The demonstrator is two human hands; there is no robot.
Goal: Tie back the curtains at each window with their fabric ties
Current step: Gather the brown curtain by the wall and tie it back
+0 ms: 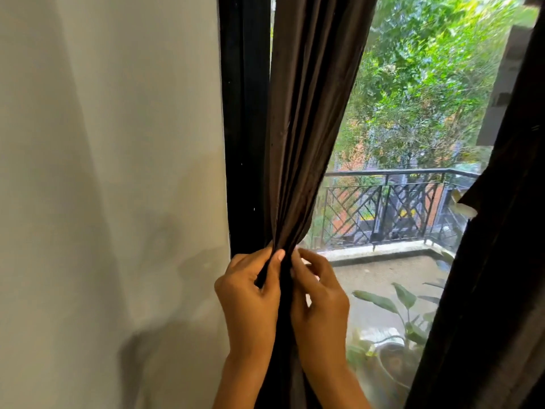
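— Now, why is the curtain (300, 137) being bunched so tightly at the left side of the window (413, 143)?

— It is being gathered into one narrow bundle against the dark frame (244, 128), so that a tie can be passed round it and the glass left uncovered.

— And how is it being held?

— It is being pinched from both sides at the narrowest point. The left hand (250, 293) is being kept curled, with a dark strip of cloth caught between thumb and fingers (278, 255). The right hand (320, 296) is being kept curled too, its fingertips closed on folds just beside the left thumb.

— Is that strip the tie?

— Probably, but it cannot be told apart from a fold of the curtain; both are the same dark brown.

— Is a knot being made yet?

— None is being shown; judging by the grip, the wrapping is only being started.

— And the other curtain (501, 231)?

— It is being left hanging loose at the right edge, well apart from the hands, with no tie showing on it.
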